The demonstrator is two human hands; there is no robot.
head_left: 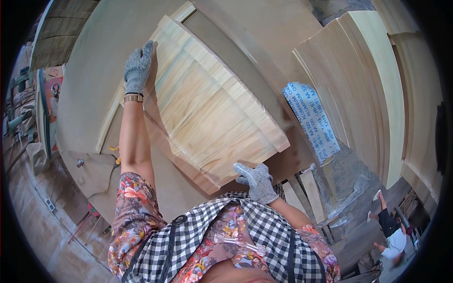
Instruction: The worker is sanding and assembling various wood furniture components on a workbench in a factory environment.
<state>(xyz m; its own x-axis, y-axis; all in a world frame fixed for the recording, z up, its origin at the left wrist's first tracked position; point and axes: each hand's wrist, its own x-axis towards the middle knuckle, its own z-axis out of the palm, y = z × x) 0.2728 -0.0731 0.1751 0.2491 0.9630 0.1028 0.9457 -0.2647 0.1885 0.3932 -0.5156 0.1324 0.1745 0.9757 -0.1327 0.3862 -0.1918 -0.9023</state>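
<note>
A pale wooden panel with visible grain lies at a slant in front of me, a shadow along its left side. My left hand, in a grey knitted glove, is at the panel's far left edge, its fingers together against it. At the near edge, my right hand, gloved alike, is closed on the border with one finger or thumb stretched over the top. Some fingers of both hands are hidden. Beneath the panel, a large brownish board forms the work surface, with a pale wood strip on it.
Stacked wooden boards stand at the right. Next to them is a blue printed abrasive sheet or belt. A yellow item with a cable lies at the left. Machinery stands far left. Another person is at the lower right.
</note>
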